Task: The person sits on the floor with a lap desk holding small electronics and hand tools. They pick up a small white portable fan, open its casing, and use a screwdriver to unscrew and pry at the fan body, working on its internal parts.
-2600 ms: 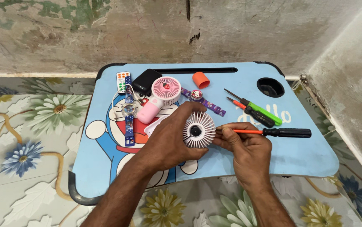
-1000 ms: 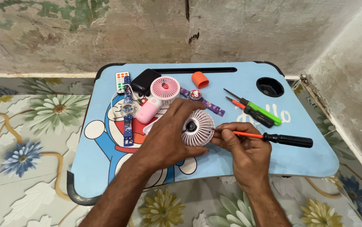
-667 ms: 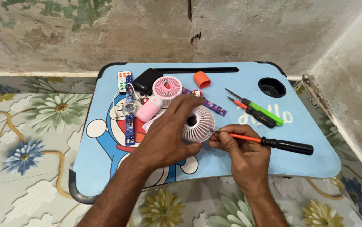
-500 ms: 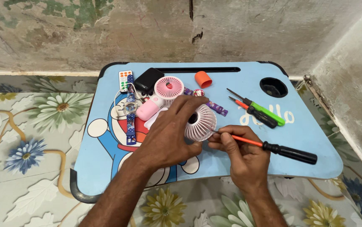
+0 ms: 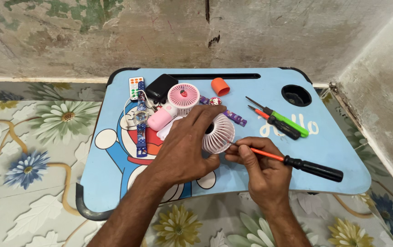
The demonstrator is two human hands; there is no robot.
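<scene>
While the left hand [image 5: 183,148] clamps the round, ribbed pale-pink fan grille [image 5: 219,133], the right hand [image 5: 258,167] pinches an orange-shafted, black-handled screwdriver [image 5: 297,162] against it.

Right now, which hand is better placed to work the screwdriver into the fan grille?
Probably the right hand: it pinches the screwdriver with its tip at the fan grille, while the left hand grips the grille.

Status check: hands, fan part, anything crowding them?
Left hand grips white fan grille. Right hand holds orange screwdriver, tip at the grille. Pink fan and watch lie close behind.
</scene>
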